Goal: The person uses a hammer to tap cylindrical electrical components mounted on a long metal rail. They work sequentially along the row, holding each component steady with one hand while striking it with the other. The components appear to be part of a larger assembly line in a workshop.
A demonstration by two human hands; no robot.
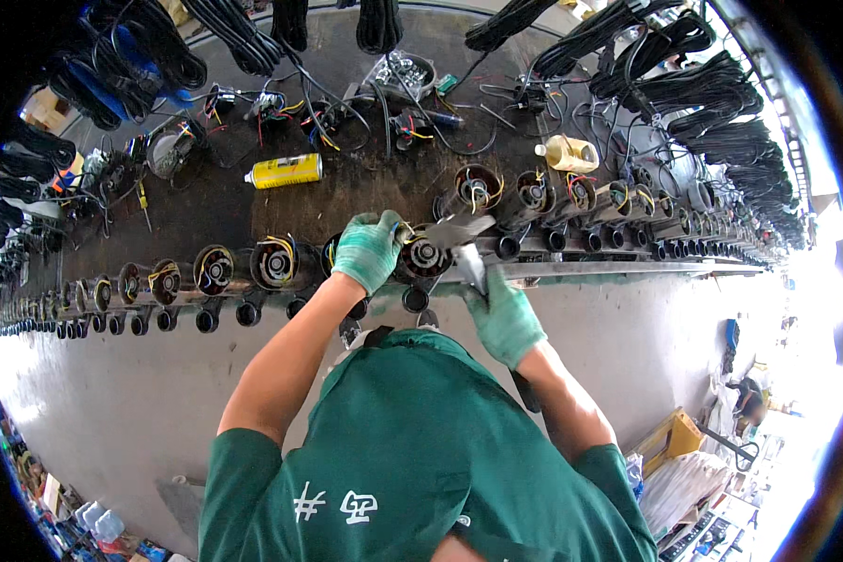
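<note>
My right hand, in a green work glove, is wrapped round a hammer. Its metal head is smeared by motion beside a round motor housing on the table's near edge. Below that hand the dark handle end sticks out. Gloved likewise, my left hand is closed at the left rim of the same housing. Its fingertips pinch something small that I cannot make out. Inside the housing a ring of windings shows, and a tube-like part hangs beneath it.
Similar motor housings with coloured wires line the near edge on both sides. Farther back lie a yellow spray can, a bottle of yellowish liquid, a bowl of small metal parts and a screwdriver. Bundled black cables border the dark table.
</note>
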